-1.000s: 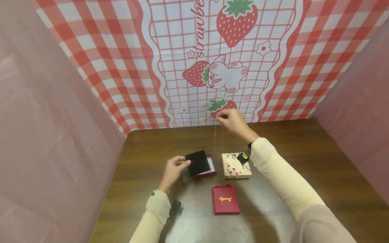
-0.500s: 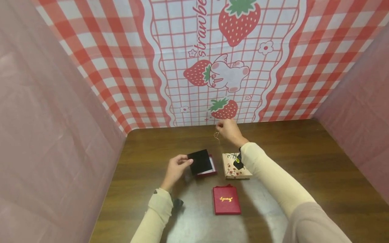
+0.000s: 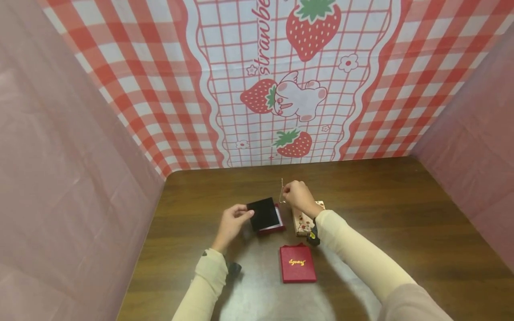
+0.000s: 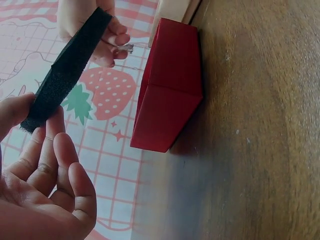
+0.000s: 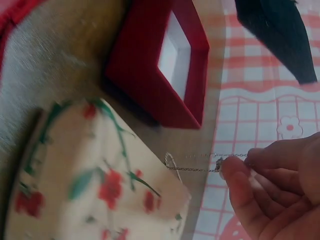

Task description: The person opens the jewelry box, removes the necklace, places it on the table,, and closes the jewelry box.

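My left hand [image 3: 232, 225] pinches a black foam pad [image 3: 263, 214] by its left edge, tilted above a red box base [image 4: 167, 85]. The base is open, and its white inside [image 5: 176, 55] shows in the right wrist view. Just right of the pad, my right hand [image 3: 299, 195] pinches a thin chain necklace [image 5: 192, 169] between thumb and fingertips. Loose strands of it hang toward a cream floral box [image 5: 110, 185], partly hidden under my right wrist in the head view. How far the chain touches that box I cannot tell.
A red lid [image 3: 298, 263] with gold lettering lies nearer to me on the wooden table [image 3: 184, 249]. Behind the table hangs a strawberry-print cloth [image 3: 265, 53]. Pink cloth walls [image 3: 80, 178] stand on both sides.
My right hand has come down from in front of the cloth to just above the boxes, bringing the necklace lower. The left hand stays nearly still with the pad.
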`<state>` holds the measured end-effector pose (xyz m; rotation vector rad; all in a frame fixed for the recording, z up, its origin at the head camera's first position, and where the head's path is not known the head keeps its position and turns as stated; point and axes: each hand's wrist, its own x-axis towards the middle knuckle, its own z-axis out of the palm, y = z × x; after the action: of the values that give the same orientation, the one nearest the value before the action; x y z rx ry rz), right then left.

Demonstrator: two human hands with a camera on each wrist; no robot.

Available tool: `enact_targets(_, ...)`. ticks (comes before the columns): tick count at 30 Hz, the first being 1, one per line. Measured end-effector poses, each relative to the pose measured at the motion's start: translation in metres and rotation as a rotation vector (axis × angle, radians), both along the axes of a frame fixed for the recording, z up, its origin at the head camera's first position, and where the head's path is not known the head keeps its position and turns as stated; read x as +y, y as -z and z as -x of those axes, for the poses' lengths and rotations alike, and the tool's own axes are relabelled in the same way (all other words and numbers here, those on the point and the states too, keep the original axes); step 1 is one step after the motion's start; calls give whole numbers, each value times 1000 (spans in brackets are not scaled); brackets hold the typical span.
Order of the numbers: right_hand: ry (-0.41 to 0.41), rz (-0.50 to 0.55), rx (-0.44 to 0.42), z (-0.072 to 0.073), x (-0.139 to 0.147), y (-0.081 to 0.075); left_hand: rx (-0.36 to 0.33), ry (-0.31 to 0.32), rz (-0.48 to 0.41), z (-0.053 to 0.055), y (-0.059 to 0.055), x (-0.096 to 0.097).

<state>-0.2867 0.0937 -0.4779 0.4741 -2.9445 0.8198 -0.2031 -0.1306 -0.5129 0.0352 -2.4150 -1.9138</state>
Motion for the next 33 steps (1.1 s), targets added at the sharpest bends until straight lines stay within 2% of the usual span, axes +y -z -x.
enact_targets(4,14,-15,-24,-8,-1,6,1,4,-6,0,1,1)
enact_targets(10,40,-6,-12,-18,-1,10,2,11,13,0,1,2)
enact_targets(23,58,-9,-52,-34,-2,21,-5,12,14,1,0,4)
enact_targets(33,25,-5,-67,-42,-8,24,10,19,12,0,1,3)
